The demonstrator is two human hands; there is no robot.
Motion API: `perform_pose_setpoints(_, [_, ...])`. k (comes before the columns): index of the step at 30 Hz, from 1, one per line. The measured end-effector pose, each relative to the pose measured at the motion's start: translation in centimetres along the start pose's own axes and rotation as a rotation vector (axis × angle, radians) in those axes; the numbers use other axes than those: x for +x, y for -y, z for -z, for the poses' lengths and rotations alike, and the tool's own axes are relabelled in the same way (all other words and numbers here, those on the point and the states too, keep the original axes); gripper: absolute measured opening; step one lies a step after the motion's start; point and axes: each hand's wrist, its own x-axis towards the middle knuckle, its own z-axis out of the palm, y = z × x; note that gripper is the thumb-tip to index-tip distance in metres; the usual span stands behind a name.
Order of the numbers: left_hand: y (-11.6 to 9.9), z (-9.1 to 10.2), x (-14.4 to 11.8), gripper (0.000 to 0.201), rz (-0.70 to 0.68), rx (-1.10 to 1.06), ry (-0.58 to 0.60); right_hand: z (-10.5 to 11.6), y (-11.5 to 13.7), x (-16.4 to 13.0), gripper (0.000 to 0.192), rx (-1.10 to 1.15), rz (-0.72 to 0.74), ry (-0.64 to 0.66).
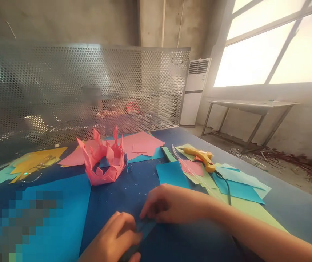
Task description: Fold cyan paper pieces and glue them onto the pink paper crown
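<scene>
Through the head feed, I'm pinching the small blue paper with left hand and right hand fingers; bracing it on the bench should be helping edges align.

The pink, spiky, folded crown is of matt paper with sharp creases. In front of the crown, to the right, a small blue piece seems paper, its finish blurred. Right of the crown, the yellow pistol-shaped glue gun looks smooth plastic. Behind the crown stands a grey perforated panel of shiny metal.
</scene>
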Motion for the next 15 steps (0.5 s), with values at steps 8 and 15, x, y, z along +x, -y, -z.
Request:
perform_pose_setpoints(8, [-0.3,0.6,2.1,0.024,0.160,-0.271,-0.086,0.8,0.7,0.5,0.044,0.005,-0.022,0.072])
perform_pose_setpoints(15, [1.5,1.9,6.6,0.038,0.628,-0.755,-0.561,1.0,1.3,3.6,0.015,0.003,-0.049,-0.418])
